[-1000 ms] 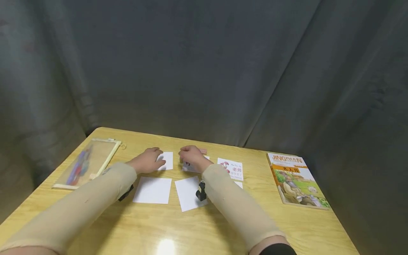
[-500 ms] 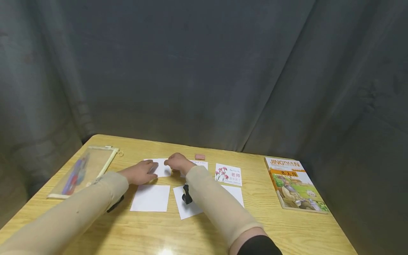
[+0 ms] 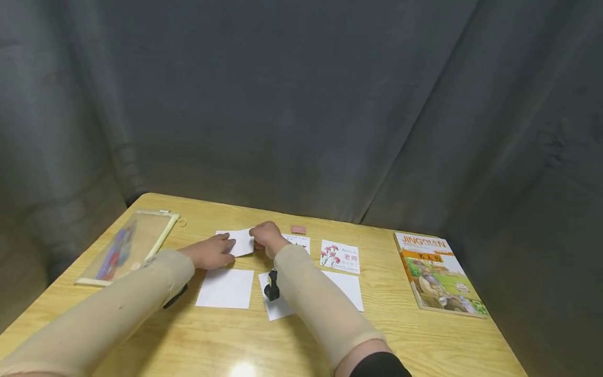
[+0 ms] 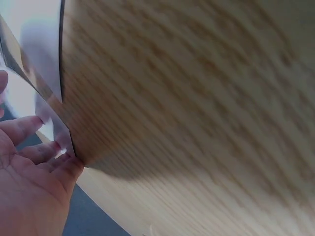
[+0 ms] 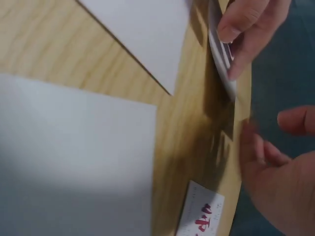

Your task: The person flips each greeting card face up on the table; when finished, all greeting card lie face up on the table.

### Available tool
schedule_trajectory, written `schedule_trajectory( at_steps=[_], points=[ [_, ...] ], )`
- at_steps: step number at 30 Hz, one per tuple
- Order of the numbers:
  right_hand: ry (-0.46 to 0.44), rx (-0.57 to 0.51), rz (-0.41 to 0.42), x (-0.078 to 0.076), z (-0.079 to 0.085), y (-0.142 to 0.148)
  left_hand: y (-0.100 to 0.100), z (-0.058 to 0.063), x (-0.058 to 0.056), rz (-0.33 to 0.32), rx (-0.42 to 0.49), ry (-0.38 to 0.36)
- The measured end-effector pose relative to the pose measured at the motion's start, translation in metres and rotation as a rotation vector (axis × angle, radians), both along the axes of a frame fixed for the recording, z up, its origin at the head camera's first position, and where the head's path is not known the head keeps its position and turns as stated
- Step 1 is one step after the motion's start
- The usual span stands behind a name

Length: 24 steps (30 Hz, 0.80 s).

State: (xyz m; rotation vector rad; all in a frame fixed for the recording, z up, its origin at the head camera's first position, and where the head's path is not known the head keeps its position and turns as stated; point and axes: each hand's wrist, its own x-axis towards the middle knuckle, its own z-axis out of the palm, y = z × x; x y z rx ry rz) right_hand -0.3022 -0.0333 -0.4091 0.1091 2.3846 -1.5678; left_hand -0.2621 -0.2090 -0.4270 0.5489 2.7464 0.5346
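My left hand [image 3: 211, 253] holds a small white card [image 3: 242, 243] near its left side, thumb and fingers spread along it. The card is tilted up off the table in the right wrist view, where the left hand [image 5: 258, 22] shows beside its face. My right hand [image 3: 269, 237] is at the card's right edge. In the right wrist view its thumb and fingers stand apart, slightly blurred, just past the card's end. A white sheet [image 3: 225, 289] lies in front of the left hand. Another white sheet [image 3: 278, 306] lies partly under the right forearm.
A printed card [image 3: 301, 242] lies right of the right hand, below a pink eraser [image 3: 298, 229]. Further right are a flower card [image 3: 340, 257], another white sheet [image 3: 347, 287] and a book [image 3: 438, 272]. A zip pouch [image 3: 134, 243] with pens lies left.
My right hand has moved left from the printed card to the white card's right edge. The white card is now tilted up, and the left hand's fingers have closed in on it.
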Motion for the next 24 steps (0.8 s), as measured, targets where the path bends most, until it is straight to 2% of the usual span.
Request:
schedule_trajectory(
  at_steps=[2,5,9,13,16,20,24],
  points=[
    [0.000,-0.089,-0.045,0.001,-0.003,-0.001,-0.003,-0.002,-0.003,0.017,0.012,0.000],
    [0.021,-0.134,-0.064,0.003,-0.005,-0.002,-0.006,-0.006,-0.006,0.034,0.034,0.017],
    [0.028,-0.177,-0.041,0.006,-0.006,0.004,-0.009,-0.010,-0.007,0.005,0.046,0.070],
    [0.016,-0.236,-0.014,0.001,-0.004,0.023,-0.012,-0.013,-0.007,-0.008,0.050,0.105],
    [-0.013,-0.283,-0.022,-0.006,-0.003,0.038,-0.017,-0.013,-0.007,-0.004,0.071,0.148],
    [-0.093,-0.390,-0.053,-0.014,0.000,0.052,-0.019,-0.010,-0.008,0.000,0.145,0.263],
    [-0.172,-0.490,-0.055,-0.017,0.004,0.057,-0.014,-0.003,-0.011,0.074,0.221,0.325]
  ],
)
